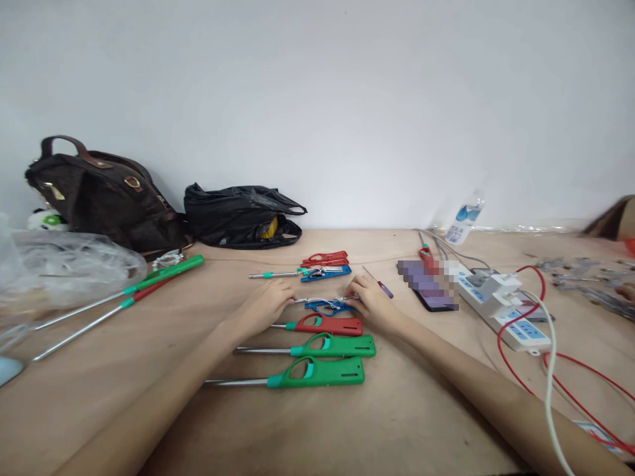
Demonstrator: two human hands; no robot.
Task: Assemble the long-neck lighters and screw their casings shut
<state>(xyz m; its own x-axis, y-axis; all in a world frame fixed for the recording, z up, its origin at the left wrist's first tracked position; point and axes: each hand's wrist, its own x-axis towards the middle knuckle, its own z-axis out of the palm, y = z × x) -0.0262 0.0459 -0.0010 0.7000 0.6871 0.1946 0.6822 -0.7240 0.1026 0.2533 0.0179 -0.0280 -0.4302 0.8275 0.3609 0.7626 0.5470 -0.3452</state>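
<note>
My left hand pinches the left end of the metal tube of an opened lighter. Thin white wire and small inner parts run from that tube across a blue handle shell. At the shell's right end, the bent fingers of my right hand close on the inner parts; exactly which part is too small to tell. Just beyond lies another opened lighter with a blue shell, and a red shell behind it. Nearer me are a red lighter and two green lighters, all closed.
A purple-handled screwdriver lies right of my right hand, then a phone and a power strip with red and white cables. Two long lighters, a plastic bag and dark bags are leftward. Another person's hand shows far right.
</note>
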